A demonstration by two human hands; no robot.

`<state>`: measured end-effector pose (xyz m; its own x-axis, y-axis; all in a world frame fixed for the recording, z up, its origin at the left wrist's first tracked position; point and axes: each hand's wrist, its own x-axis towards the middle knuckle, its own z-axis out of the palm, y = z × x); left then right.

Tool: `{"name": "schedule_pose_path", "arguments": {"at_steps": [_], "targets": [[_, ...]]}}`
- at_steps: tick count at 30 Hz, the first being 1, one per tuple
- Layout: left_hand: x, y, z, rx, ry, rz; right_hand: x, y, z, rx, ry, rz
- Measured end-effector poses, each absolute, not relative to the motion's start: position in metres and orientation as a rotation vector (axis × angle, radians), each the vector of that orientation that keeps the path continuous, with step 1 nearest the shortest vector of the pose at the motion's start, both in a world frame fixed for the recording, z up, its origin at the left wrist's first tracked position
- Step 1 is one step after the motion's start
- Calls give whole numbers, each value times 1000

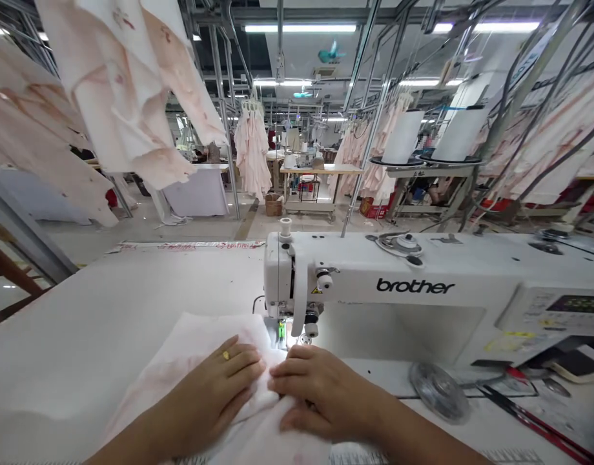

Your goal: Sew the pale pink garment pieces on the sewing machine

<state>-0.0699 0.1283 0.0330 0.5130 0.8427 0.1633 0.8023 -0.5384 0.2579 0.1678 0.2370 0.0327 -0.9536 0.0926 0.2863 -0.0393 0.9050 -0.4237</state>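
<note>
A pale pink and white fabric piece (pixel 200 352) lies on the white sewing table (pixel 98 323), its far edge under the needle of a white Brother sewing machine (pixel 423 290). My left hand (pixel 219 387), with a gold ring, rests flat on the fabric, fingers stretched toward the needle. My right hand (pixel 316 387) lies beside it, fingers curled and pressed onto a fold of the fabric just in front of the presser foot (pixel 282 332). The two hands' fingertips nearly touch.
Scissors and small tools (pixel 524 387) and a shiny bobbin disc (pixel 440 391) lie on the table at right. Pink garments (pixel 127 84) hang overhead at left and behind. Thread cones (pixel 403 135) stand on a rack beyond the machine. Other worktables (pixel 316 174) fill the hall.
</note>
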Motion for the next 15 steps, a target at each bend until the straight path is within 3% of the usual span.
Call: {"name": "schedule_pose_path", "arguments": {"at_steps": [15], "targets": [[-66,167,29,2636,1407,431,176,251,31,-115,-2836,107]]}}
